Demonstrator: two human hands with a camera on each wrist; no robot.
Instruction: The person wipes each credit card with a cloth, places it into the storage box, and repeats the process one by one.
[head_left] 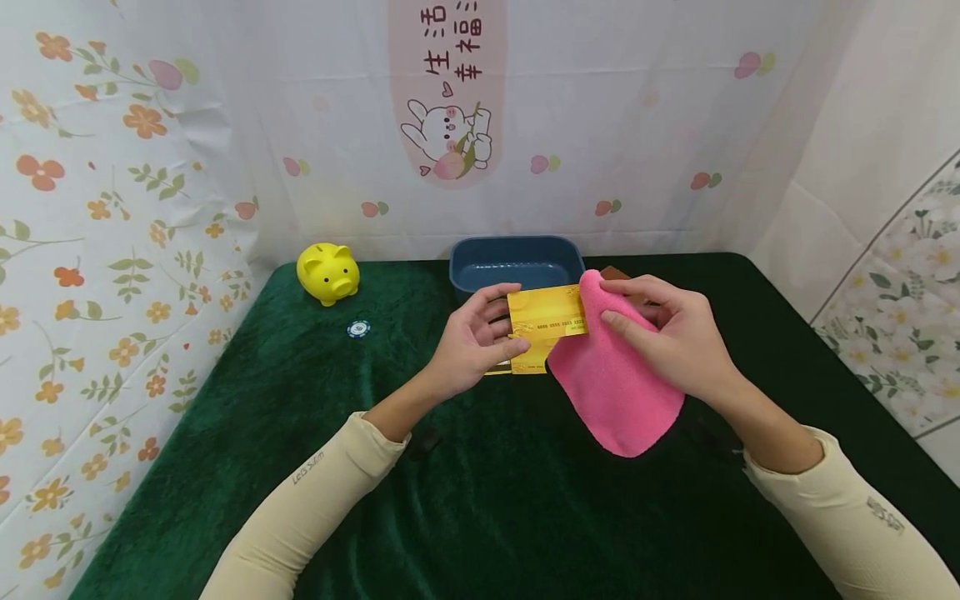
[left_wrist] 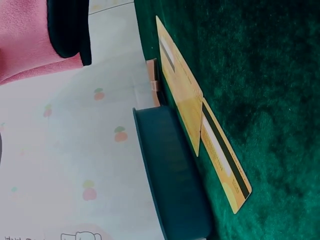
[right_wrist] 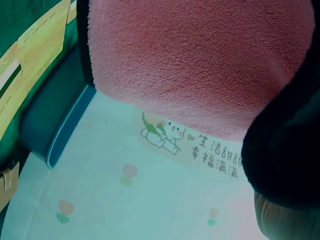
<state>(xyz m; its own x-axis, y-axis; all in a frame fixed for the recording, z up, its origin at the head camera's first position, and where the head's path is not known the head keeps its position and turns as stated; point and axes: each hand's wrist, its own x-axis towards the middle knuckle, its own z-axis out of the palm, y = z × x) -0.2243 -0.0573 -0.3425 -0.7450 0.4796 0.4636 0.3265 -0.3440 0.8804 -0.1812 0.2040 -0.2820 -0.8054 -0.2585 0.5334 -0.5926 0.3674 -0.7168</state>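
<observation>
My left hand (head_left: 471, 343) pinches a gold bank card (head_left: 546, 307) by its left end, thumb in front and fingers behind. A pink fleecy cloth (head_left: 622, 396) hangs from my right hand (head_left: 675, 333), which pinches its upper part over the card's right end. The cloth's dark edging shows in the right wrist view, where its pink pile (right_wrist: 200, 60) fills the upper part. Below the held card, more gold cards lie on the table: one card (left_wrist: 180, 90) overlaps or abuts another card (left_wrist: 225, 155) that shows a black magnetic stripe.
Behind the hands stands a dark blue bin (head_left: 517, 247), with a brown leather-like item (right_wrist: 7, 186) beside it. At the back left are a yellow piggy bank (head_left: 327, 273) and a poker chip (head_left: 358, 329). A green velvet cloth (head_left: 480, 517) covers the table; printed curtains (head_left: 637, 125) surround it.
</observation>
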